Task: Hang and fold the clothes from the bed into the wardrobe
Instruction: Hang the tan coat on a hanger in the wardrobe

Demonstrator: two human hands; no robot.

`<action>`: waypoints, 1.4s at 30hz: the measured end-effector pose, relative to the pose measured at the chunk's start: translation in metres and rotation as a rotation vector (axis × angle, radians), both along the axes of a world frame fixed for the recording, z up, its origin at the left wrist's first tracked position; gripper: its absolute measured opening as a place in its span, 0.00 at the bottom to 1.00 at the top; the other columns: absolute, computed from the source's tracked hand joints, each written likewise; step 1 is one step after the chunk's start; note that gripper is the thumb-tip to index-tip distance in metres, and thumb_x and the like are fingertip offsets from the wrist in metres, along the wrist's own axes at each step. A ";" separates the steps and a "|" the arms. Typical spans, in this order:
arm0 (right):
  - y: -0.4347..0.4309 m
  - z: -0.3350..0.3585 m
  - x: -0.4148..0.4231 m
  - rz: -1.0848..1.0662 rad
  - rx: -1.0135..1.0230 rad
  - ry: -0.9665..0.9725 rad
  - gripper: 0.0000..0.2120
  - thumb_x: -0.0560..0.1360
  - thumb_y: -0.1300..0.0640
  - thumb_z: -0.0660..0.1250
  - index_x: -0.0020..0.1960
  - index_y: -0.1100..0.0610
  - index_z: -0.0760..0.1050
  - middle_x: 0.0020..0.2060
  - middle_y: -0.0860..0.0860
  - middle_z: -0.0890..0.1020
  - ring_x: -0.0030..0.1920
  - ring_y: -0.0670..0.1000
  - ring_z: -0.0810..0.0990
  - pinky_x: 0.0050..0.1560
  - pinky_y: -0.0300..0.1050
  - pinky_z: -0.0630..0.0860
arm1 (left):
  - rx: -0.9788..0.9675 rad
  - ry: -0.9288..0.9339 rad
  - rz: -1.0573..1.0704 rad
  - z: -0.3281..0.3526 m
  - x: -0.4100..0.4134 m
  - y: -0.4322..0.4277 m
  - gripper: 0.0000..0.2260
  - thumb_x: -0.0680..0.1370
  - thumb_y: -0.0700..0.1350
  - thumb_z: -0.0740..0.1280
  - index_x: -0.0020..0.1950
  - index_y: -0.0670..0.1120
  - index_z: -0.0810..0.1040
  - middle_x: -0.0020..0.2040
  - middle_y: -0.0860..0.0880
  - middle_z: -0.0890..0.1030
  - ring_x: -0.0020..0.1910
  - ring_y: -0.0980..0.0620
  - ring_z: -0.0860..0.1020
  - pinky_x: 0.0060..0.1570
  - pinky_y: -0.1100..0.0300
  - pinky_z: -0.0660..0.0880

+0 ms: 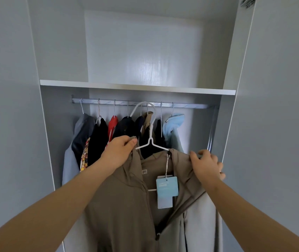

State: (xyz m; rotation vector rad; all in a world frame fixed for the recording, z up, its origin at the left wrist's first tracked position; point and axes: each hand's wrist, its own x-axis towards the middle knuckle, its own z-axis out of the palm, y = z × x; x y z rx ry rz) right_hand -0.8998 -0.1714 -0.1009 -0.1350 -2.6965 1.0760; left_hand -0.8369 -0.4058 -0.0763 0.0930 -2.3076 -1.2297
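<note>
While limp on white hanger [151,141], soft taupe jacket [123,206] in left hand [118,151] and right hand [207,165] grip.

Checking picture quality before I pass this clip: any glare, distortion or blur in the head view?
Head view: soft glare on the wardrobe back panel; wide-angle bending of the door edges; rail, white hanger and brown hoodie sharp, evenly lit; blue tag print too blurred to read.

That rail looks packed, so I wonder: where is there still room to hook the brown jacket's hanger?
The rail is bare at its right end, between the blue fleece and the right wall; the jacket should fit there. The shelf above shows nothing on it. From the left end to the fleece, hangers crowd together.
</note>
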 end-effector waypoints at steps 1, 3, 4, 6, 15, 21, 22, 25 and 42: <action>0.000 0.000 -0.001 0.015 -0.047 -0.003 0.19 0.78 0.45 0.56 0.66 0.52 0.68 0.65 0.55 0.70 0.66 0.58 0.65 0.64 0.54 0.63 | -0.013 0.002 0.021 -0.001 -0.001 0.000 0.15 0.80 0.49 0.60 0.39 0.42 0.75 0.30 0.48 0.71 0.31 0.51 0.71 0.38 0.53 0.70; 0.001 0.001 -0.001 0.057 -0.170 0.041 0.16 0.79 0.54 0.58 0.65 0.55 0.69 0.62 0.57 0.73 0.60 0.58 0.71 0.58 0.50 0.69 | -0.048 0.000 0.042 -0.003 -0.003 0.001 0.15 0.80 0.50 0.60 0.41 0.41 0.76 0.31 0.48 0.72 0.32 0.50 0.72 0.39 0.52 0.71; 0.001 0.003 0.001 0.073 -0.230 0.058 0.15 0.79 0.59 0.58 0.65 0.57 0.70 0.60 0.58 0.75 0.55 0.56 0.73 0.53 0.46 0.70 | -0.072 -0.001 0.046 -0.004 -0.003 0.001 0.15 0.80 0.51 0.60 0.40 0.43 0.75 0.30 0.49 0.72 0.32 0.51 0.72 0.39 0.52 0.71; 0.001 0.005 0.003 0.109 -0.293 0.101 0.16 0.77 0.67 0.58 0.63 0.59 0.72 0.56 0.57 0.77 0.46 0.52 0.73 0.47 0.41 0.70 | -0.133 -0.001 0.051 -0.007 -0.002 0.003 0.14 0.79 0.51 0.60 0.36 0.46 0.73 0.28 0.51 0.70 0.29 0.53 0.70 0.36 0.55 0.70; -0.033 0.030 0.030 0.578 -1.010 0.109 0.12 0.73 0.72 0.62 0.44 0.55 0.73 0.29 0.47 0.80 0.26 0.45 0.74 0.25 0.34 0.71 | -0.274 -0.016 0.207 -0.006 -0.003 0.004 0.15 0.79 0.53 0.59 0.33 0.51 0.67 0.30 0.52 0.71 0.33 0.51 0.72 0.35 0.57 0.69; -0.025 0.018 0.018 0.370 -0.410 0.185 0.12 0.75 0.64 0.59 0.54 0.51 0.73 0.44 0.47 0.80 0.42 0.51 0.79 0.40 0.39 0.72 | -0.207 0.063 0.248 0.003 0.002 -0.012 0.16 0.79 0.53 0.59 0.34 0.47 0.69 0.27 0.51 0.70 0.28 0.53 0.70 0.33 0.57 0.66; -0.024 0.015 0.015 0.316 -0.193 0.226 0.13 0.75 0.61 0.60 0.56 0.50 0.74 0.50 0.47 0.78 0.51 0.54 0.76 0.47 0.42 0.71 | -0.189 0.077 0.233 0.004 0.003 -0.014 0.16 0.79 0.52 0.60 0.34 0.47 0.69 0.27 0.52 0.70 0.28 0.53 0.69 0.33 0.57 0.66; -0.026 0.012 0.015 0.316 0.258 0.148 0.10 0.76 0.50 0.59 0.55 0.47 0.75 0.53 0.49 0.76 0.55 0.54 0.71 0.56 0.48 0.61 | -0.118 0.094 0.147 0.009 0.005 -0.016 0.14 0.79 0.51 0.61 0.36 0.45 0.72 0.29 0.50 0.71 0.30 0.52 0.70 0.37 0.56 0.68; -0.033 0.030 0.020 0.702 -0.664 -0.030 0.11 0.75 0.65 0.65 0.41 0.51 0.82 0.31 0.45 0.81 0.31 0.42 0.76 0.32 0.31 0.72 | -0.151 0.002 -0.071 -0.004 0.004 0.000 0.12 0.78 0.49 0.63 0.35 0.48 0.71 0.25 0.55 0.68 0.27 0.56 0.66 0.34 0.57 0.66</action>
